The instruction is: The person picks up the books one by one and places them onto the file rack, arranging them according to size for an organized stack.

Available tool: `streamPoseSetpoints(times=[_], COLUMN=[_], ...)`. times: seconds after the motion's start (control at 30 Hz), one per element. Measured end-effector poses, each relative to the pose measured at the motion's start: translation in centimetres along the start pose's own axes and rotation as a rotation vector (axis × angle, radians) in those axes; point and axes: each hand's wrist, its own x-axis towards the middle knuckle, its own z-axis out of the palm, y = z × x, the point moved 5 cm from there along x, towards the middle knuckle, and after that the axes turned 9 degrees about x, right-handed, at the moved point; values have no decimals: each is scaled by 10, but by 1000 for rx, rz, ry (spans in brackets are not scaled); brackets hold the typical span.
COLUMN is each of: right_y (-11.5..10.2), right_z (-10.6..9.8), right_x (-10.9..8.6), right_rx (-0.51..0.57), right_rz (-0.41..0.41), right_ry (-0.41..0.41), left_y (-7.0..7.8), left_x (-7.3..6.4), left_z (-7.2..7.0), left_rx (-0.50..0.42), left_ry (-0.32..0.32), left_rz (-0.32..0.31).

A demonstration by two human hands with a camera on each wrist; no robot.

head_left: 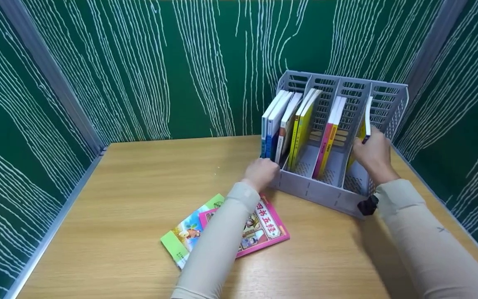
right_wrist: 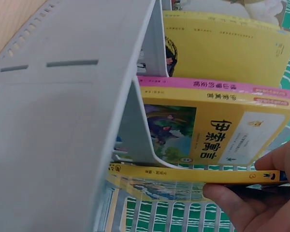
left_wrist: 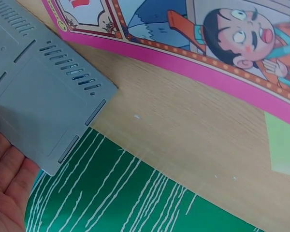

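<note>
In the rightmost slot of the grey book rack (head_left: 324, 189), my right hand (head_left: 374, 155) pinches a thin yellow book (right_wrist: 183, 175) by its upper part, thumb on one side and fingers on the other. The book stands upright, spine toward me. My left hand (head_left: 261, 173) grips the rack at its front left corner; its fingers (left_wrist: 9, 169) lie against the grey side panel in the left wrist view. A pink book and a yellow book (right_wrist: 203, 130) stand together one slot to the left of the pinched book. Yellow books (head_left: 301, 128) and several white-edged books (head_left: 276, 120) fill the left slots.
On the wooden table (head_left: 139, 178), a pink-bordered comic-style book (head_left: 266, 226) overlaps a green-edged book (head_left: 176, 245), both partly under my left forearm. Green panels (head_left: 131, 70) with white streaks enclose the table at the back and both sides. A small black object (head_left: 367, 205) sits by my right cuff.
</note>
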Motion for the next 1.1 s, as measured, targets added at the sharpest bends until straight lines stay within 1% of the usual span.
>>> streamPoseSetpoints(times=[0.13, 0.2, 0.33, 0.43, 0.53, 0.57, 0.77, 0.87, 0.97, 1.03, 1.1], right_y=[4, 8, 15, 17, 19, 20, 27, 23, 15, 9, 3], right_z=[4, 7, 9, 9, 10, 10, 11, 9, 6, 3, 0], right_x=[4, 6, 7, 10, 14, 16, 17, 13, 8, 4, 0], right_rx=[-3, -14, -32, -77, -110, -117, -78, -52, -28, -11, 1], right_rz=[2, 18, 64, 30, 0, -3, 71, 69, 39, 8, -25], right_ry=[-19, -38, -62, -37, -26, -25, -86, -86, -41, 6, 71], left_y=[0, 0, 1, 0, 0, 1, 4, 4, 3, 2, -1], left_x=[0, 1, 1, 0, 0, 0, -1, -2, -3, -4, -5], left_z=[2, 3, 2, 0, 0, 0, 3, 2, 2, 1, -1], left_rx=[26, 29, 4, 2, 21, 25, 16, 2, -47, -91, -138], left_ry=[8, 11, 30, 54, 66, 64, 39, 22, -10, -28, -29], left_rz=[-5, -4, 5, 9, 8, 8, -1, -8, -8, -7, -9])
